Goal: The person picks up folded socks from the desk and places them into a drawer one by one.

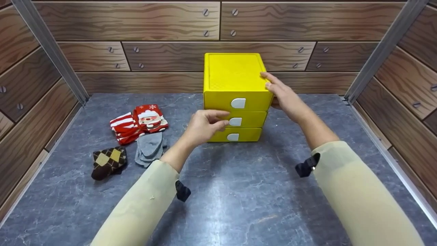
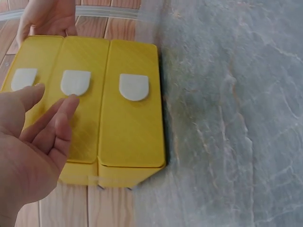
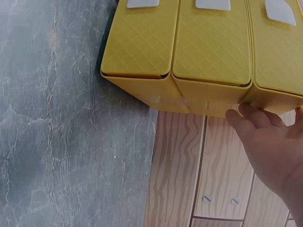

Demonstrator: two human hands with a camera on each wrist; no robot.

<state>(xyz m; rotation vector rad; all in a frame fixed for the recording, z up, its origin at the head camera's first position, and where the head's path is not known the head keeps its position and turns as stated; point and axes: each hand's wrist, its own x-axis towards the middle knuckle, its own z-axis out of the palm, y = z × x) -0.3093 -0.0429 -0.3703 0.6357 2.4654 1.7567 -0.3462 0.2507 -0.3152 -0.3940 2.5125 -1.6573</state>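
A small yellow cabinet [image 1: 235, 71] with three stacked drawers stands toward the back. Each drawer front carries a white tab handle, and all three drawers look closed. My left hand [image 1: 205, 126] is in front of the cabinet, its fingers parted close to the white handle [image 1: 235, 121] of the middle drawer. Nothing shows between those fingers in the left wrist view, where a fingertip overlaps the lower edge of the middle handle [image 2: 75, 81]. Against the cabinet's right side lies my right hand [image 3: 270, 142], with fingertips at its top edge in the head view.
Left on the grey marbled surface [image 1: 218, 205] lie red-and-white Santa socks [image 1: 150, 118], folded grey socks [image 1: 149, 148] and brown argyle socks [image 1: 108, 162]. Wood-patterned walls [image 1: 126, 20] with metal corner posts [image 1: 51, 51] enclose the back and sides.
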